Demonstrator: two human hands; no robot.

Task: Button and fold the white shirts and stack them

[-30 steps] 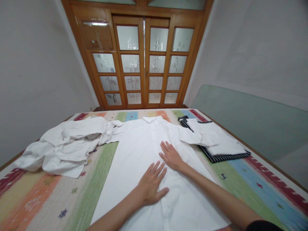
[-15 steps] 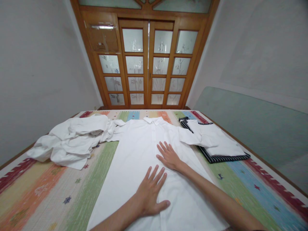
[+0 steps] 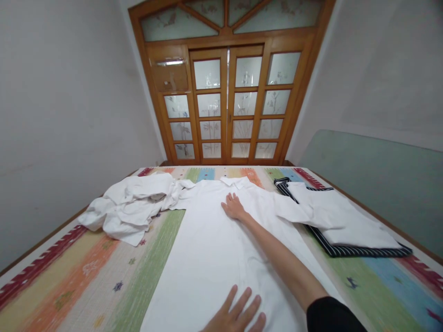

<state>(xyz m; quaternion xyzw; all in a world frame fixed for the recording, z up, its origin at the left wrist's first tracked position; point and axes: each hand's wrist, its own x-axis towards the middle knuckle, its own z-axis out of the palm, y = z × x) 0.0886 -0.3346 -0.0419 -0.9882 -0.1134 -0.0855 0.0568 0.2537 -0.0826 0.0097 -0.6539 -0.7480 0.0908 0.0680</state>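
A white collared shirt [image 3: 197, 240] lies spread flat, its collar toward the far edge and its sleeves out to both sides. My right hand [image 3: 233, 207] rests on the upper front of the shirt, just below the collar, fingers stretched out. Nearer to me, at the bottom of the view, my left hand [image 3: 238, 313] is over the lower part of the shirt with its fingers spread; its wrist is out of view. Neither hand grips anything.
Crumpled white cloth [image 3: 128, 203] lies to the left, against the shirt's left sleeve. On the right, folded white clothing [image 3: 356, 226] sits on a black-and-white striped piece [image 3: 367, 251]. All rest on a colourful striped cover [image 3: 145, 272]. Walls flank both sides; glazed wooden doors [image 3: 228, 106] stand beyond.
My right hand has slid farther up the shirt toward the collar. My left hand now sits lower in view, closer to me. The camera view has shifted too.
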